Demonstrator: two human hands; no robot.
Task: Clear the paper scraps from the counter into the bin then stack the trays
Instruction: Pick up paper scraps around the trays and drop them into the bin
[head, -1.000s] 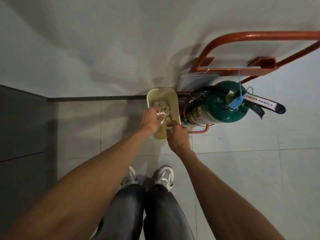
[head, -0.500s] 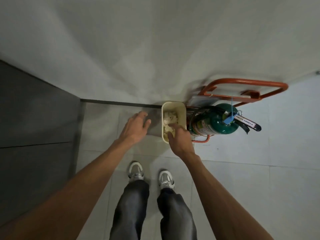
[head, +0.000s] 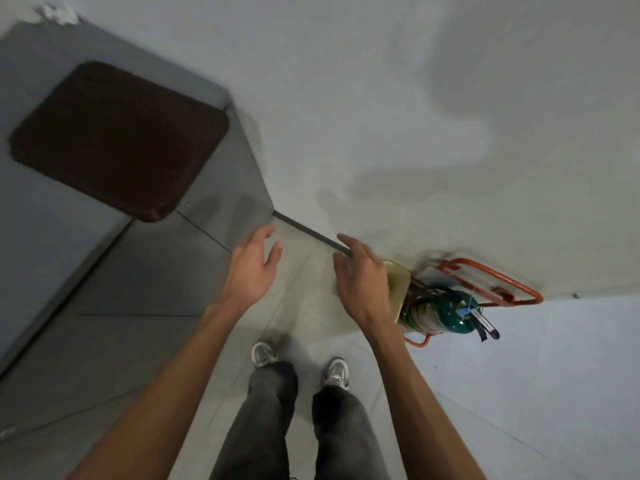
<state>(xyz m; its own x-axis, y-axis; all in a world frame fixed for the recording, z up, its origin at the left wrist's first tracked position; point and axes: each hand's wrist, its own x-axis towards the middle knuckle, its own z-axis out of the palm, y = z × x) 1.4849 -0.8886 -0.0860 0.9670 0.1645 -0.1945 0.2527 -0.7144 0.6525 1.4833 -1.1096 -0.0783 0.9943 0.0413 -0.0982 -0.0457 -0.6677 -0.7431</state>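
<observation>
Caught between steps, by the look of it. Holds nothing in the left hand, fingers released and spread. Holds nothing in the right hand either, loosely opened above the pale tiled floor. Hides behind that right hand part of the cream rectangular plastic bin, set on the floor at the right, just beside the green fire extinguisher in its orange tubular metal stand. Cannot tell from here what lies inside the bin.

Leaves one dark brown rectangular plastic tray flat on the grey tabletop at the left, near corner poking past the edge. Leaves also some white crumpled paper scraps, blurred, at the far left corner of the tabletop, well apart from the bin.

Reads as the clearing step, not yet done while those scraps remain. Calls next for a turn to the left, a reach past the tray to the far corner, a gentle pinch without brushing anything off the edge, then a carry back to the bin. Stacking only after that; finds just one tray in view, so must look for the others elsewhere.
</observation>
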